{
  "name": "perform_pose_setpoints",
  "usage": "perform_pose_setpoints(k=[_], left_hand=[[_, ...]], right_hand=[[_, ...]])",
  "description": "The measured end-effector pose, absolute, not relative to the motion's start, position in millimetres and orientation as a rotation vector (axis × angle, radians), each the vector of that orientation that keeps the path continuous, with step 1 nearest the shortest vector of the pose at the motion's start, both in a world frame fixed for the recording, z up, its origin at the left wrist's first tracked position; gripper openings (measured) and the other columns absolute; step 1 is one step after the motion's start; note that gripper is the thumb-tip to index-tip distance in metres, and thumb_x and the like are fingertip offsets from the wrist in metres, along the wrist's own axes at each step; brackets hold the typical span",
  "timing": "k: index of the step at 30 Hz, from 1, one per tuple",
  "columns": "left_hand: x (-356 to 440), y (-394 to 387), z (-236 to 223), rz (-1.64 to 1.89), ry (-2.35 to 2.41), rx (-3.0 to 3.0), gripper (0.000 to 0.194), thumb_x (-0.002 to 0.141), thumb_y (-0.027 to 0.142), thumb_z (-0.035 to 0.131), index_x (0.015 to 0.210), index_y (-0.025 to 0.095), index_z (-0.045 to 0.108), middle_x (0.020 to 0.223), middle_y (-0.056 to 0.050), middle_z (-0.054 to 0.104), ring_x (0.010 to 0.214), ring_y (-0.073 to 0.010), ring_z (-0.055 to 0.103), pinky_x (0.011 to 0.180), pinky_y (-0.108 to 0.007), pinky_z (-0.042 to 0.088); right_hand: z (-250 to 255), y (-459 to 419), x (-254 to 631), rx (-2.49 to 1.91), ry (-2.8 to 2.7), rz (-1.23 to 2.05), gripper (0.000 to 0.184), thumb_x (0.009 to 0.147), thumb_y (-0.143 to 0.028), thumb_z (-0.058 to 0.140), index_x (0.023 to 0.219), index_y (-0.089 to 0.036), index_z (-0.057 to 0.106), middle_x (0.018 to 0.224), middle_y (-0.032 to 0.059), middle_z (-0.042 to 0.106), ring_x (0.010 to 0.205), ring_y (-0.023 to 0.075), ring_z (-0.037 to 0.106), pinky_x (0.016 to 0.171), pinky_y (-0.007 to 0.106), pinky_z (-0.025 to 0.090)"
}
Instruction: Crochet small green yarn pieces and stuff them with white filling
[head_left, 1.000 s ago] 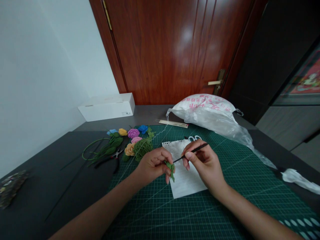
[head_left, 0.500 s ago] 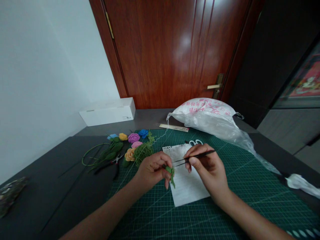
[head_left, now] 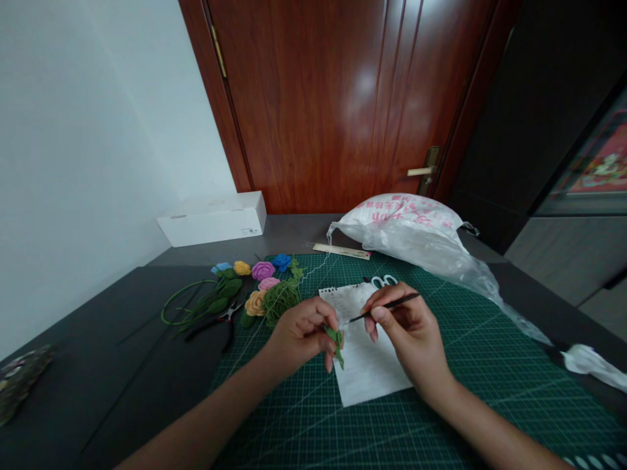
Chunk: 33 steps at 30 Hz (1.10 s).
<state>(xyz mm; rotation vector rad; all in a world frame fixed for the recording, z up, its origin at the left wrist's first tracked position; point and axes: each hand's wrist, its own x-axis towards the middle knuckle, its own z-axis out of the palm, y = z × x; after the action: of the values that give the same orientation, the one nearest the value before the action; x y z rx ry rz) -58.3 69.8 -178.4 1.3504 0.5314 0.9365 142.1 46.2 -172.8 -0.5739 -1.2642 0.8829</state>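
Observation:
My left hand (head_left: 306,329) pinches a small green crocheted piece (head_left: 337,344) between thumb and fingers, part of it hidden behind them. In my right hand (head_left: 406,333) is a pair of black tweezers (head_left: 392,304), gripped like a pen and pointing left. Their tips are together just to the right of the green piece; a thin pale strand seems to run between, too fine to be sure. Both hands are above a sheet of lined paper (head_left: 365,372) on a green cutting mat (head_left: 284,418).
Crocheted flowers (head_left: 263,271), green yarn (head_left: 281,301) and black-handled pliers (head_left: 228,316) lie to the left. White-handled scissors (head_left: 383,281) sit behind the paper. Farther back are a ruler (head_left: 341,250), a white box (head_left: 210,220) and a stuffed plastic bag (head_left: 406,225).
The tweezers' two prongs, spread apart before, have closed together. My left hand and the green crocheted piece have hardly moved.

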Motion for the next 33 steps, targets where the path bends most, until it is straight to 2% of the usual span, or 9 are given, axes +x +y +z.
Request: perform_pose_setpoints(k=[9,14,20,25,33], left_hand=[[-55,67,-181,0.932,0.538,1.331,0.029,0.077,0.025,0.087,0.084,0.015,0.06,0.068,-0.002,0.072,0.047,-0.0115,0.066,0.043,-0.021,0.056],[-54,67,-184,0.922,0.595,1.343,0.03,0.074,0.021,0.087,0.087,0.015,0.061,0.068,-0.001,0.072,0.045,-0.0114,0.065,0.04,-0.019,0.054],[-54,67,-176,0.921,0.648,1.35,0.025,0.077,0.022,0.083,0.084,0.016,0.06,0.062,0.001,0.07,0.043,-0.0113,0.063,0.041,-0.019,0.053],[-56,67,-175,0.933,0.627,1.352,0.027,0.075,0.022,0.084,0.083,0.016,0.059,0.064,0.0,0.07,0.044,-0.0118,0.064,0.042,-0.021,0.054],[-57,67,-179,0.942,0.613,1.371,0.029,0.077,0.026,0.085,0.083,0.016,0.059,0.064,0.0,0.068,0.046,-0.0121,0.064,0.044,-0.021,0.054]], right_hand=[[-179,46,137,-0.581,-1.292,0.934,0.011,0.093,-0.026,0.073,0.088,-0.022,0.065,0.077,-0.0012,0.068,0.052,0.0086,0.062,0.048,0.02,0.051],[-188,47,131,-0.589,-1.394,0.862,0.012,0.092,-0.024,0.074,0.084,-0.022,0.065,0.077,-0.0005,0.066,0.055,0.0094,0.061,0.049,0.02,0.05],[-186,49,133,-0.565,-1.329,0.891,0.005,0.094,-0.024,0.071,0.092,-0.024,0.066,0.086,0.0006,0.067,0.058,0.0104,0.065,0.051,0.022,0.054],[-174,45,140,-0.571,-1.275,0.802,0.005,0.096,-0.022,0.068,0.091,-0.022,0.066,0.088,0.0013,0.067,0.063,0.0109,0.065,0.055,0.023,0.055],[-175,48,138,-0.62,-1.234,0.934,0.014,0.094,-0.032,0.072,0.088,-0.022,0.064,0.082,0.0003,0.067,0.056,0.0112,0.063,0.051,0.025,0.054]])
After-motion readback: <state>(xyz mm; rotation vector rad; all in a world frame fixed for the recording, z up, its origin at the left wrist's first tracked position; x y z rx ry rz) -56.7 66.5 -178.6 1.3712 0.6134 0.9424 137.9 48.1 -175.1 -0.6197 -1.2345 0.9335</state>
